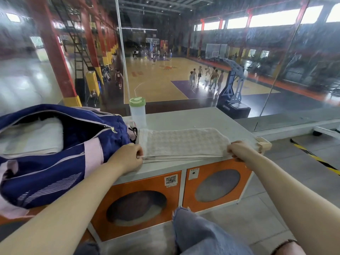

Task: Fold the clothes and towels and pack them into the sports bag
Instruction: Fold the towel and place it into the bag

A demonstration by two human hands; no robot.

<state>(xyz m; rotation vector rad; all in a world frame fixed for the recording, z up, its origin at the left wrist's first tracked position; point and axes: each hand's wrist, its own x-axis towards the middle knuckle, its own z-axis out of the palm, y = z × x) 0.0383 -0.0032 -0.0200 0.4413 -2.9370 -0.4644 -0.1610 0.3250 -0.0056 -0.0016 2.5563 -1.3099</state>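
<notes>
The checked towel [184, 142] lies folded in layers on the desk [202, 118], just right of the open navy sports bag [55, 144], which already holds a white folded cloth [33, 135]. The left hand [128, 153] pinches the towel's end nearest the bag; the right hand [239, 150] pinches the far end. Behind the towel stands a water bottle [137, 113]. Lifting unevenly could let the layers slide apart, or the towel could snag on the bag's zip.

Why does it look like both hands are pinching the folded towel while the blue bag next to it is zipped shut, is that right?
Not quite. The head view shows the left hand and right hand pinching the folded towel, but the blue bag beside it is unzipped and open, with white cloth already inside.
</notes>
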